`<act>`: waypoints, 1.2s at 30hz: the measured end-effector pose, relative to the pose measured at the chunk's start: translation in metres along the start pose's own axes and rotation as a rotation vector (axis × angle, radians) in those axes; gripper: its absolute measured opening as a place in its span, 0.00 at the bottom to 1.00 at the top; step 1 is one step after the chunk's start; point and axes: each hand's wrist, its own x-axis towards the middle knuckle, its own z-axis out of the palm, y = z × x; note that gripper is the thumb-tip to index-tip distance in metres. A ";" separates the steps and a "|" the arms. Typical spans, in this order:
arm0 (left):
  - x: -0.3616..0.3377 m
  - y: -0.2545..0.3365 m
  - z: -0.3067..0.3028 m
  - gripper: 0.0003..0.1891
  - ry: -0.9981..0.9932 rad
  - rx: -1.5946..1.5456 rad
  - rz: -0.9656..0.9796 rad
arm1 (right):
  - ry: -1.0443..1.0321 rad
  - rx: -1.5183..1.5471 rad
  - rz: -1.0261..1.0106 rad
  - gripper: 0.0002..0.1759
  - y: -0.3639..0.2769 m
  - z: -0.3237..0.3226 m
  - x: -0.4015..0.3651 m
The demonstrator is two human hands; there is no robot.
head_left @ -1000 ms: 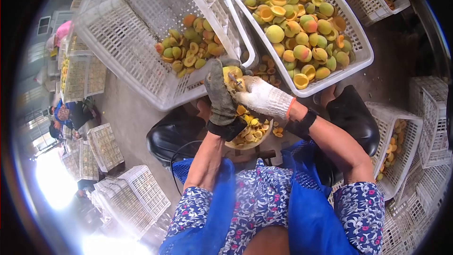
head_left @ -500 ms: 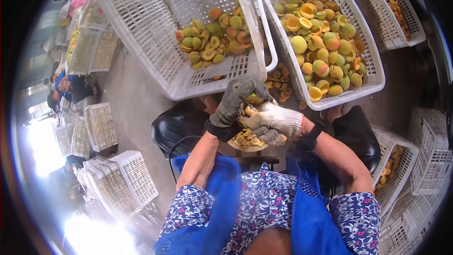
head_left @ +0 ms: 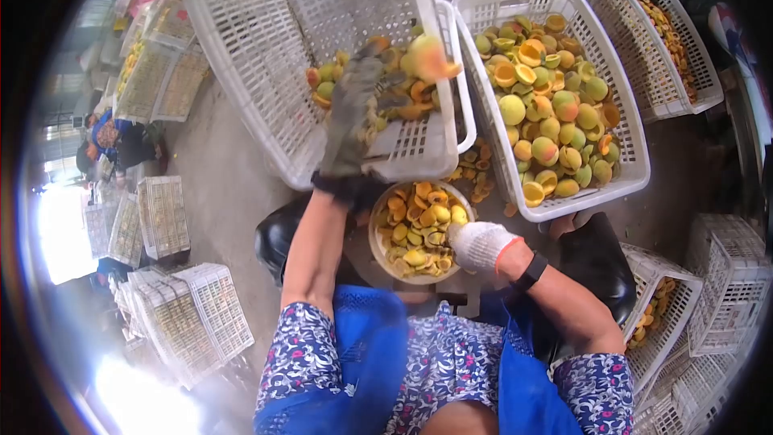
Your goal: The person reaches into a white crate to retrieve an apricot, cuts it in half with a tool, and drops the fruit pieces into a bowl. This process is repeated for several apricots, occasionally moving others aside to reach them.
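Observation:
My left hand (head_left: 354,105), in a dark grey glove, reaches over the left white crate (head_left: 241,72). Its fingers are motion-blurred but look spread. Close to their right, a smeared yellow-red peach piece (head_left: 428,58) appears in the air by the crate's rim, apart from the hand. Halved peaches (head_left: 326,72) lie in that crate. My right hand (head_left: 483,246), in a white knit glove with dirty fingertips, is closed at the right rim of a round bowl (head_left: 378,262). What it grips is hidden. Yellow-orange fruit pieces (head_left: 419,221) fill the bowl.
A second white crate (head_left: 551,209) at right holds many peach halves (head_left: 564,129). Fruit scraps (head_left: 475,169) lie on the floor between the crates. More crates (head_left: 189,322) stand at left, and others (head_left: 656,306) at right. A person (head_left: 113,141) is at far left.
My hands were together over the bowl with a peach. My left hand has moved up over the left crate; my right has shifted slightly right and down, uncovering the bowl.

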 end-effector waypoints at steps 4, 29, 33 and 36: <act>0.116 -0.128 -0.146 0.33 -0.073 1.803 0.402 | 0.122 -0.001 -0.055 0.14 0.020 0.016 0.004; -0.095 -0.014 0.066 0.31 -0.159 0.224 -0.147 | 1.105 -0.167 -0.384 0.08 -0.001 -0.051 -0.010; -0.096 -0.044 0.067 0.34 -0.150 0.180 -0.031 | 1.150 -0.165 -0.293 0.08 -0.001 -0.040 -0.009; -0.096 -0.074 0.060 0.31 -0.097 0.352 0.157 | 1.116 -0.101 -0.210 0.09 -0.002 -0.031 -0.007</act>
